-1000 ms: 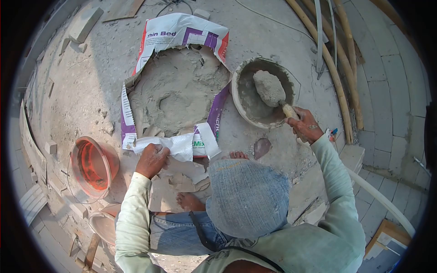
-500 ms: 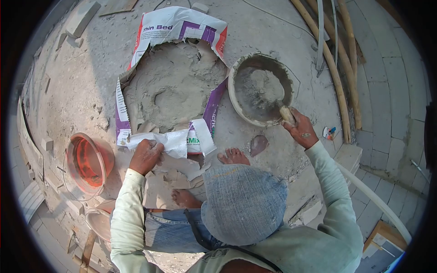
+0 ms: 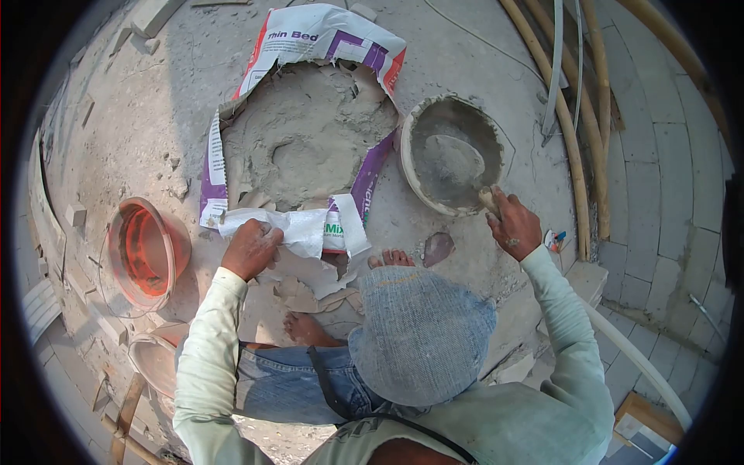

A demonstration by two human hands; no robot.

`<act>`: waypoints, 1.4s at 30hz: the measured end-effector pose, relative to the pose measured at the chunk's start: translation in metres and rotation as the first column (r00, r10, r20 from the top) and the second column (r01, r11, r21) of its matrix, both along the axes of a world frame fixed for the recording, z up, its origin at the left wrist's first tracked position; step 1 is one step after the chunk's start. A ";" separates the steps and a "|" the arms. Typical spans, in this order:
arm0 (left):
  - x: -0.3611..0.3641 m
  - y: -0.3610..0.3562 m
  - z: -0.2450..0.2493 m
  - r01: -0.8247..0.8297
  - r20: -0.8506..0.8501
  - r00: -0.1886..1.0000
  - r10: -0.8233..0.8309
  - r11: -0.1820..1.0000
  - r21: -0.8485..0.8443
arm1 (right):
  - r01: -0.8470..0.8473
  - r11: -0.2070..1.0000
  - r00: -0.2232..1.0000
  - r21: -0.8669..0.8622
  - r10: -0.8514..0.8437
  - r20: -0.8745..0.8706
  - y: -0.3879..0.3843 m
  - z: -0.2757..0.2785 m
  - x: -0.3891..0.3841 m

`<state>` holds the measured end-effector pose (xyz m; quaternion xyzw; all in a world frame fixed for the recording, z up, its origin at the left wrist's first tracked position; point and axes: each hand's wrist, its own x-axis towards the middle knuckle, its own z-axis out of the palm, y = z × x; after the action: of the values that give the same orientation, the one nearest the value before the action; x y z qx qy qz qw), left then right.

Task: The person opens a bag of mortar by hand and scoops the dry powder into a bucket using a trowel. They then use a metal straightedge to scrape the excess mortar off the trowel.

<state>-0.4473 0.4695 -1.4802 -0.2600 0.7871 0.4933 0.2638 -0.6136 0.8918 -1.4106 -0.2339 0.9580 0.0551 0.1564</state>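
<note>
My left hand is closed on the torn white paper flap at the near edge of an opened mortar bag. Grey mortar powder fills the bag, with a hollow in its surface. My right hand grips the pale handle of a trowel over the near rim of a round, mortar-crusted bucket. The trowel's rounded, grey-coated blade lies inside the bucket, over wet-looking grey material; its exact edges are hard to make out.
An orange-red bucket stands at left, with another pale-rimmed bucket nearer me. Bamboo poles and a pale pipe lie at right. A broken dark piece is on the floor near my foot. Grey blocks lie far left.
The heap of powder on the trowel has gone from the blade into the bucket. My right hand has tilted the trowel. My left hand still holds the bag's flap.
</note>
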 end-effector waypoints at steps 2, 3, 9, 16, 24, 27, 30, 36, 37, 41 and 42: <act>0.004 0.001 -0.003 -0.027 -0.012 1.000 0.027 1.000 -0.009 | 0.115 0.992 0.989 0.043 -0.110 -0.100 -0.008 0.000 0.005; 0.004 0.001 -0.004 -0.033 -0.028 0.999 0.032 0.999 -0.022 | 0.107 0.993 0.990 0.042 -0.103 -0.098 -0.010 0.002 0.003; 0.006 -0.003 -0.019 0.076 -0.100 0.991 -0.088 0.990 -0.123 | 0.011 0.996 0.976 -0.088 -0.030 -0.216 -0.002 0.006 -0.003; 0.009 0.003 -0.025 0.074 -0.236 0.957 -0.168 0.929 -0.362 | 0.008 0.845 1.000 -0.535 -0.002 0.011 -0.088 0.040 -0.018; 0.007 0.003 -0.013 0.081 -0.156 0.979 -0.129 0.956 -0.281 | -0.234 0.904 0.934 -0.358 0.311 0.174 -0.227 -0.047 -0.059; 0.007 0.004 -0.011 0.084 -0.160 0.978 -0.135 0.954 -0.288 | -0.255 0.919 0.929 -0.300 0.319 0.187 -0.274 -0.071 -0.065; 0.005 0.005 -0.007 0.111 -0.099 0.984 -0.145 0.952 -0.284 | -0.333 0.892 0.901 -0.305 0.396 0.176 -0.292 -0.102 -0.067; 0.008 0.007 -0.003 0.085 -0.110 0.987 -0.121 0.955 -0.283 | -0.331 0.860 0.806 -0.387 0.472 0.358 -0.294 -0.120 -0.058; 0.010 0.007 -0.008 0.077 -0.134 0.984 -0.120 0.955 -0.285 | -0.352 0.836 0.800 -0.421 0.502 0.327 -0.289 -0.118 -0.056; 0.011 0.007 -0.011 0.073 -0.173 0.976 -0.129 0.951 -0.300 | -0.394 0.807 0.779 -0.440 0.547 0.305 -0.270 -0.114 -0.049; 0.011 0.007 -0.011 0.073 -0.170 0.977 -0.129 0.951 -0.301 | -0.393 0.806 0.778 -0.442 0.548 0.308 -0.267 -0.113 -0.046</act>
<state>-0.4364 0.4764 -1.4915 -0.2077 0.8850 0.3794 0.1722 -0.6597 0.6248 -1.5235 -0.4999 0.8035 -0.1316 0.2952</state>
